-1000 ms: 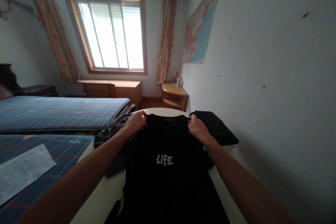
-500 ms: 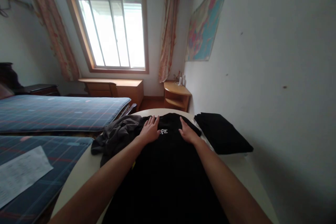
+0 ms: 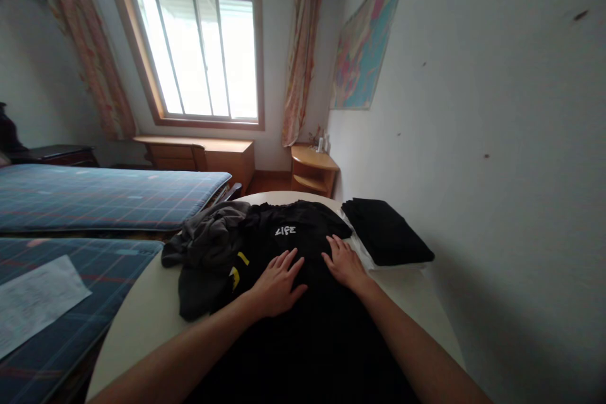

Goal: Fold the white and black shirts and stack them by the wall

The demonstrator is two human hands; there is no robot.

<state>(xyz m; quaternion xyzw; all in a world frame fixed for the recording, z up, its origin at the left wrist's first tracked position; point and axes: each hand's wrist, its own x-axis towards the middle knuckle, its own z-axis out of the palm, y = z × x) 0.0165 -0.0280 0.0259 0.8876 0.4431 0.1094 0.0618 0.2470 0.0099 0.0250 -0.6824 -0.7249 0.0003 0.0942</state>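
Note:
A black garment, probably a T-shirt (image 3: 307, 315), lies spread over a pale round table (image 3: 137, 328), with white lettering near its far end and yellow marks on its left side. My left hand (image 3: 280, 284) rests on it palm down, fingers spread. On the right part of the cloth lies my right hand (image 3: 346, 263), also flat with fingers apart. Neither hand grips anything. Beside the shirt's left edge sits a crumpled dark grey garment (image 3: 203, 243). To the right is a folded black cloth (image 3: 386, 230) on something white. The near end of the shirt blends into darkness.
Two plaid mattresses (image 3: 113, 196) stand to the left, the nearer one with a sheet of paper (image 3: 40, 303) on it. A white wall (image 3: 497, 221) runs close along the right. Beyond the table are a wooden desk (image 3: 227, 150) and a corner shelf (image 3: 315, 159).
Both hands have slid back toward me over the shirt, the left one farther. The white lettering and yellow marks now show more fully. The view has shifted slightly.

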